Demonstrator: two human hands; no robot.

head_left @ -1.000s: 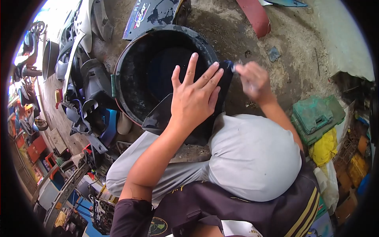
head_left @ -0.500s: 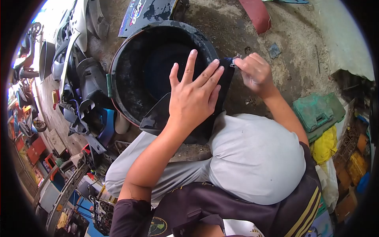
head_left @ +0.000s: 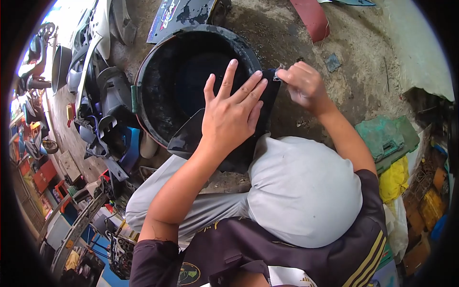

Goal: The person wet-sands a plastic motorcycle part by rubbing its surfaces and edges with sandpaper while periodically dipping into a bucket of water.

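Observation:
A black panel (head_left: 269, 98), smooth and dark, lies across the near right rim of a large black bucket (head_left: 148, 112) and reaches towards my knee. My left hand (head_left: 228, 107) rests on it from above, fingers spread and palm down. At the panel's far right corner, my right hand (head_left: 303, 86) is closed, with thumb and fingertips at a small greyish scrap (head_left: 277, 76). The scrap touches the corner; its kind is too small to make out. My left hand hides the middle of the panel. Dark liquid seems to lie in the bucket's bottom.
Plastic motorcycle fairings (head_left: 112, 95) are piled on the left. A dark lettered panel (head_left: 181, 16) lies beyond the bucket, and a red strip (head_left: 311, 21) is on the concrete. On the right sit a green case (head_left: 382, 138) and a yellow bag (head_left: 393, 179).
Both hands and the panel appear shifted slightly left in view. My right hand has come a little left along with the scrap at the panel's corner.

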